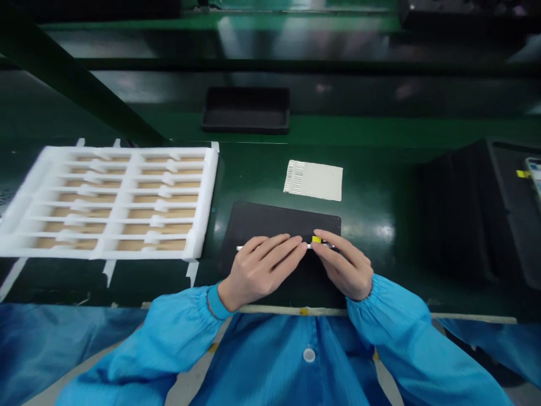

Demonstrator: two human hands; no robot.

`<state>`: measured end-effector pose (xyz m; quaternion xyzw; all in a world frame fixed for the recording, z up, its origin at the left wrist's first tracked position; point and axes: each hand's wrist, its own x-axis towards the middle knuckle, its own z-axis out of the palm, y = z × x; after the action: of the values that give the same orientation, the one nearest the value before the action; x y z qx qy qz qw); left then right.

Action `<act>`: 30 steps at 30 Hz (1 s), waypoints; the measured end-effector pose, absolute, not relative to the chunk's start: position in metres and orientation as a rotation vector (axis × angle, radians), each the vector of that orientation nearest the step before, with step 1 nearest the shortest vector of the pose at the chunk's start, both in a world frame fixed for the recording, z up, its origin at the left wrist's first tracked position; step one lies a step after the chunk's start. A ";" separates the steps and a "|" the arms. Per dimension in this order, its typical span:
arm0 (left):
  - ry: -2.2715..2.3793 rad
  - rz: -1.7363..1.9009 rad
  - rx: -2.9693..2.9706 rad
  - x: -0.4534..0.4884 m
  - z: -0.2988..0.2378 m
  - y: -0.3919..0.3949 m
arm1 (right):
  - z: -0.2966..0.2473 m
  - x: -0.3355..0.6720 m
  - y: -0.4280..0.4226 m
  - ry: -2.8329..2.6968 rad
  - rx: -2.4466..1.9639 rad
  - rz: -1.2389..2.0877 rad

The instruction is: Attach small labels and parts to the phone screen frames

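Observation:
Both my hands rest on a black mat (270,220) at the near edge of the green bench. My left hand (260,268) lies with fingers stretched over a thin white strip (240,247), pressing it flat. My right hand (344,265) pinches the strip's other end, where a small yellow tab (316,239) sticks up between the fingertips. Most of the strip is hidden under my fingers.
A white foam tray (207,197) with rows of tan slots lies to the left. A white label sheet (315,180) lies behind the mat, a black tray (245,110) farther back. Dark trays (507,214) stand at the right, one holding a device with a yellow tab (522,173).

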<state>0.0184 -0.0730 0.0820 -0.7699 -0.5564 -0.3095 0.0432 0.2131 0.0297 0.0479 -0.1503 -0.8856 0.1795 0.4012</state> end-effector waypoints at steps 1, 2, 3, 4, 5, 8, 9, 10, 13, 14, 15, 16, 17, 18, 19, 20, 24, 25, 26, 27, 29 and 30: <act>-1.715 -0.933 -2.377 0.018 0.083 -0.073 | 0.049 0.214 0.029 -2.247 -0.365 0.461; -1.725 -0.928 -2.404 0.016 0.083 -0.073 | 0.051 0.214 0.030 -2.256 -0.346 0.472; -1.732 -0.934 -2.428 0.014 0.085 -0.071 | 0.053 0.215 0.033 -2.253 -0.350 0.489; -1.740 -0.948 -2.453 0.011 0.086 -0.068 | 0.055 0.216 0.039 -2.229 -0.401 0.505; -1.762 -0.966 -2.481 0.007 0.088 -0.062 | 0.055 0.217 0.049 -2.188 -0.507 0.516; -2.006 -1.045 -2.628 -0.008 0.095 -0.031 | 0.051 0.214 0.088 -2.066 -1.052 0.449; -2.133 -1.071 -2.691 -0.014 0.096 -0.018 | 0.048 0.211 0.102 -2.075 -1.230 0.408; -2.266 -1.074 -2.749 -0.019 0.096 -0.004 | 0.044 0.207 0.113 -2.110 -1.374 0.378; -2.582 -1.013 -2.843 -0.030 0.091 0.030 | 0.035 0.190 0.133 -2.153 -1.599 0.408; -2.643 -0.997 -2.864 -0.033 0.087 0.037 | 0.033 0.185 0.135 -2.125 -1.610 0.454; -2.683 -0.993 -2.883 -0.034 0.083 0.042 | 0.031 0.180 0.137 -2.092 -1.606 0.500; -2.708 -1.005 -2.900 -0.035 0.079 0.044 | 0.030 0.176 0.139 -2.060 -1.593 0.543; -2.720 -1.030 -2.909 -0.035 0.076 0.045 | 0.029 0.172 0.142 -2.036 -1.576 0.581; -2.725 -1.059 -2.910 -0.036 0.073 0.044 | 0.028 0.169 0.144 -2.022 -1.555 0.618; -2.728 -1.084 -2.904 -0.035 0.072 0.043 | 0.027 0.166 0.147 -2.012 -1.528 0.656; -2.729 -1.102 -2.898 -0.035 0.071 0.041 | 0.026 0.162 0.149 -1.998 -1.493 0.701; -2.715 -1.091 -2.895 -0.034 0.073 0.038 | 0.022 0.140 0.148 -1.950 -1.304 0.829; -2.710 -1.075 -2.897 -0.034 0.074 0.037 | 0.021 0.134 0.144 -1.943 -1.262 0.837; -2.704 -1.061 -2.898 -0.034 0.074 0.037 | 0.021 0.130 0.141 -1.947 -1.213 0.835; -2.697 -1.047 -2.898 -0.035 0.075 0.037 | 0.021 0.127 0.138 -1.972 -1.149 0.821; -2.686 -1.017 -2.889 -0.035 0.074 0.037 | 0.023 0.124 0.134 -2.089 -0.996 0.760; -2.685 -0.998 -2.881 -0.036 0.074 0.037 | 0.024 0.125 0.134 -2.174 -0.917 0.718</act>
<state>-0.0356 0.0367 0.0740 -0.6352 -0.5921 -0.2201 -0.4444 0.1250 0.1344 0.0235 -0.3509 -0.8316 0.2747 0.3314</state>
